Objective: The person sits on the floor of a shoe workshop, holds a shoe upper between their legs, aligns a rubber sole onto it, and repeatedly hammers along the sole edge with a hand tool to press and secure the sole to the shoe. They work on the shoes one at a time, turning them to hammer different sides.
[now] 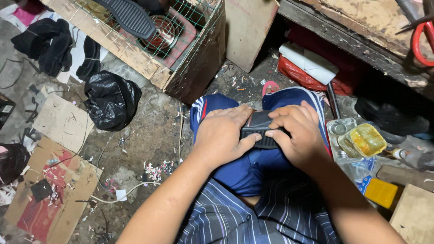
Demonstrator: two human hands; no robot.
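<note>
We see both hands closed on one thing — a black ribbed rubber sole piece (pixel 261 131) held across the lap. The left hand (pixel 224 135) lies over its left end, fingers spread flat across the top and the thumb hooked along the lower ribbed edge. The right hand (pixel 298 133) wraps the right end, fingers curled over the top and the thumb pressing the ribbed edge from the other side, so the two thumbs nearly meet. Only the middle strip of the piece shows between them.

It rests on the person's blue shorts (pixel 253 167) with white side stripes, above a striped shirt (pixel 253 217).

Just right of the right hand we find a clear plastic tray (pixel 337 142) holding a yellow-stained container (pixel 367 139), and nearer the lower edge a yellow box (pixel 380 192).

Further out on the left, the dirty concrete floor (pixel 149 135) carries a black plastic bag (pixel 112 99), flattened cardboard (pixel 49 190) and scattered scraps. Up top stands a wooden crate with wire mesh (pixel 149 49) — a second black ribbed sole (pixel 131 17) lies on it. At the upper right a red bag (pixel 298 74) sits beneath a worn wooden bench (pixel 361 27).
</note>
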